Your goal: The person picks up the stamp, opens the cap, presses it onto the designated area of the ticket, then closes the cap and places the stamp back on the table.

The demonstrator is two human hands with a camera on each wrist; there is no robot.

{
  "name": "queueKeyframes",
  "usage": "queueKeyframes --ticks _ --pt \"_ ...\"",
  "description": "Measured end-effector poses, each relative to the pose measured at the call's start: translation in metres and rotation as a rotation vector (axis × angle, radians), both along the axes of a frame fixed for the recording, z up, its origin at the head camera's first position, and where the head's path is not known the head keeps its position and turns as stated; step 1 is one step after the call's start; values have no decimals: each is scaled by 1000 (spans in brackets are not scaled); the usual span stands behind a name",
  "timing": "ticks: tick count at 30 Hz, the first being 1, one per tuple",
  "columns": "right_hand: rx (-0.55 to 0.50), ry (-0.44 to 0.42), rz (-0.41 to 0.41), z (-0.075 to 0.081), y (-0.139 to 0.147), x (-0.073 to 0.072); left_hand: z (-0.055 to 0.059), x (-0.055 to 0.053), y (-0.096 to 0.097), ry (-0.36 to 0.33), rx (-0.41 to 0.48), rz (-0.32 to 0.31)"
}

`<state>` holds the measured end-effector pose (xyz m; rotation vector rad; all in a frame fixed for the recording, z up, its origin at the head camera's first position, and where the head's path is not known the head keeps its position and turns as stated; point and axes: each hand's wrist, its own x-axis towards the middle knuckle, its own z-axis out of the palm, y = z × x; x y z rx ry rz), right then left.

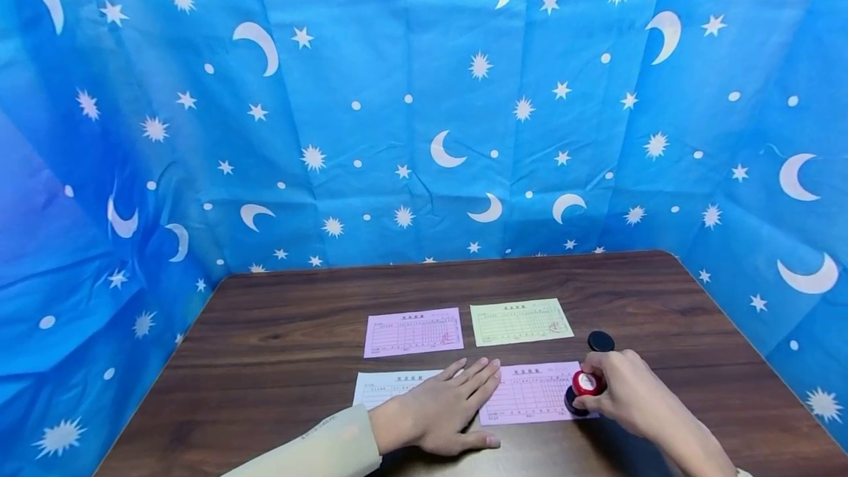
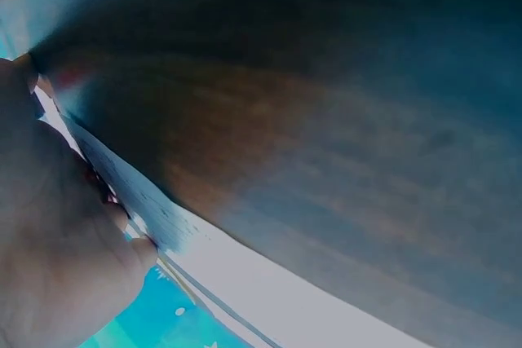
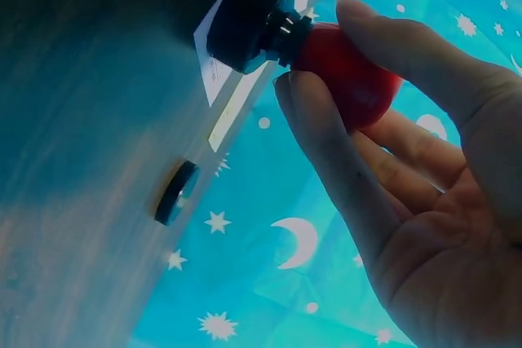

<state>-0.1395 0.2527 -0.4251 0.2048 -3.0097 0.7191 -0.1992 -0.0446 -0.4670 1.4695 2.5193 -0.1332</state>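
Note:
My right hand (image 1: 632, 392) grips the red knob handle of a stamp (image 1: 587, 383) between thumb and fingers. The stamp's round black base (image 3: 251, 22) is over the right end of the near pink form (image 1: 530, 396); whether it touches the paper I cannot tell. Spread out with straight fingers, my left hand (image 1: 450, 407) rests on the white form (image 1: 380, 386) and the left edge of that pink form. It covers much of the white sheet. The left wrist view is dark and blurred, with part of the left hand (image 2: 65, 242) at its left side.
A black round cap (image 1: 601, 341) lies on the brown wooden table (image 1: 278, 389) just beyond my right hand. Farther back lie another pink form (image 1: 414, 332) and a yellow form (image 1: 521, 322), each with a red mark at lower right. A blue star-and-moon curtain (image 1: 424, 101) surrounds the table.

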Motion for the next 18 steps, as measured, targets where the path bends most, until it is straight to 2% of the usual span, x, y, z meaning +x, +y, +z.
queueKeyframes --ticks 5,11,18 --pt "72 21 -8 0 -4 0 0 1 2 12 -13 2" --pt "111 29 -8 2 -11 2 -1 1 1 -1 -16 9" --pt "168 21 -12 5 -16 1 -2 0 2 19 -13 6"
